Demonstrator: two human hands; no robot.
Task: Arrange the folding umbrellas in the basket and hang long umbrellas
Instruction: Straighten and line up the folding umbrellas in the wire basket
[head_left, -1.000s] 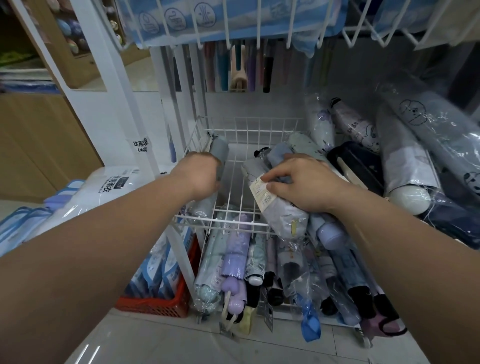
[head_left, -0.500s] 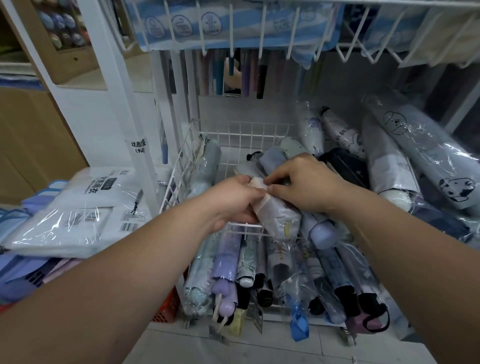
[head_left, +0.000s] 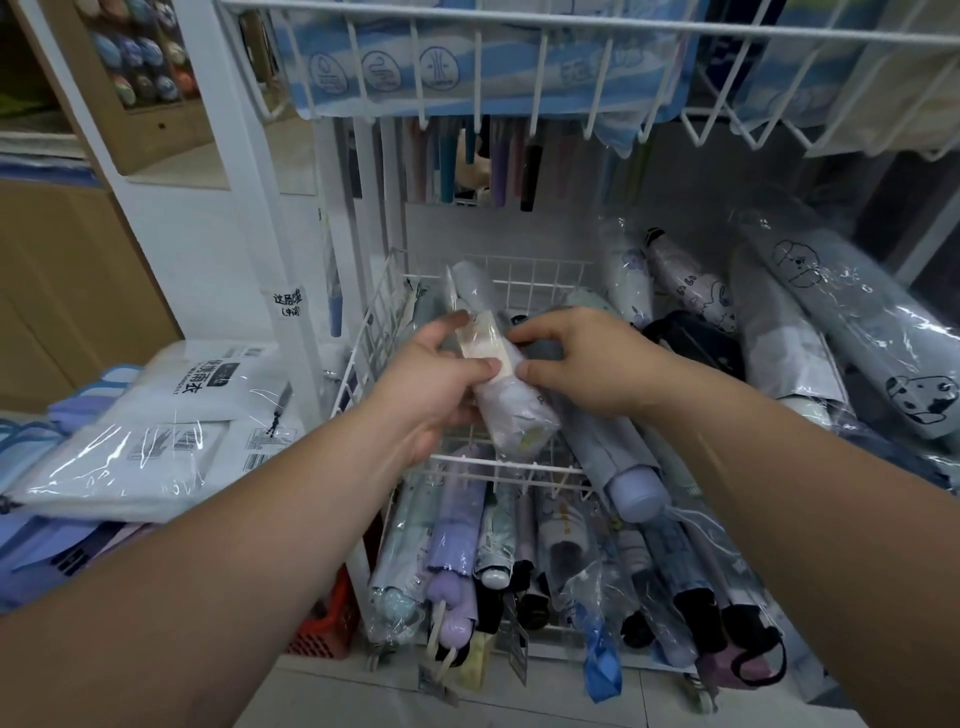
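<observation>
While the left hand (head_left: 441, 387) clasps the wrapped pale folding umbrella (head_left: 506, 400) at mid-length above the wire basket (head_left: 511, 464), its long axis running away from the grip, the right hand (head_left: 576, 358) just beside pinches the wrapper's far side.

Wrapped pale folding umbrella (head_left: 506, 400), over wire basket (head_left: 519, 470)

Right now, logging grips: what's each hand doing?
Left hand: closed on the wrapped folding umbrella.
Right hand: fingers pinching that umbrella's wrapper.
</observation>
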